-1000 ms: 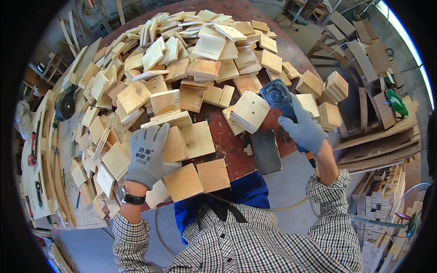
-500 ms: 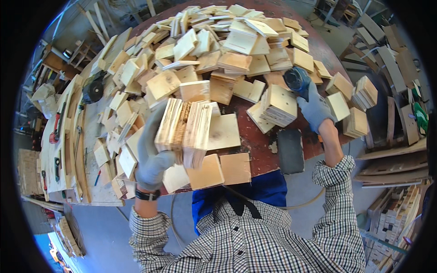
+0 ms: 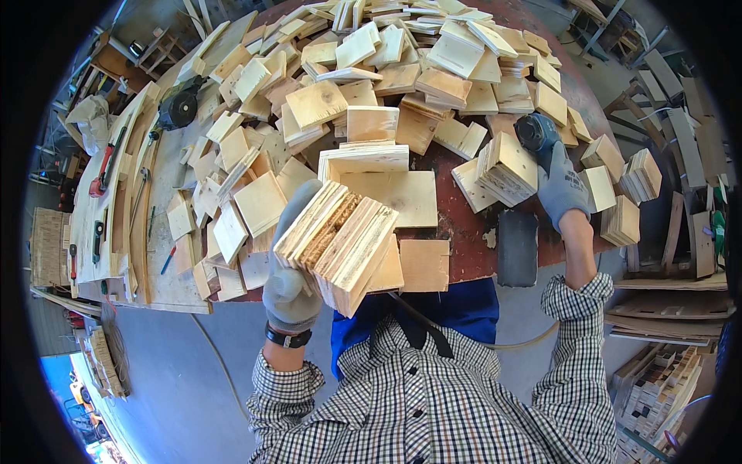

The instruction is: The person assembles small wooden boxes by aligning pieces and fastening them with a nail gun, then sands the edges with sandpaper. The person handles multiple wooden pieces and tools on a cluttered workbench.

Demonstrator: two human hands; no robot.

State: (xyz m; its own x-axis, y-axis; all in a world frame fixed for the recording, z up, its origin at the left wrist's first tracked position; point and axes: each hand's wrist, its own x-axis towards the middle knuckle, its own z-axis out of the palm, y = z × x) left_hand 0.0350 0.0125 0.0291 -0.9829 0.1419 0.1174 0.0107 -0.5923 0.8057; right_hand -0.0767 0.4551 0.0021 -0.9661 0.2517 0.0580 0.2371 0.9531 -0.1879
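My left hand (image 3: 294,290), in a grey glove, is wrapped round a stack of plywood pieces (image 3: 336,243) and holds it tilted above the table's near edge, layered edges facing up. My right hand (image 3: 563,185), also gloved, is closed on a dark blue power tool with a rounded head (image 3: 535,133). Its exact kind is hard to tell. Next to the tool stands another stack of wooden pieces (image 3: 506,172). Under and behind the held stack are loose flat boards (image 3: 423,265), and one board (image 3: 372,124) leans upright.
A big heap of wooden pieces (image 3: 402,77) covers the far part of the red table (image 3: 464,267). A dark rectangular pad (image 3: 518,249) lies at its near edge. More blocks (image 3: 621,220) stand at the right. A black round tool (image 3: 179,108) and a red-handled tool (image 3: 104,172) lie left.
My left hand has brought the stack right and nearer to me, tilting it. My right hand keeps its hold on the power tool. The whole view has shifted slightly.
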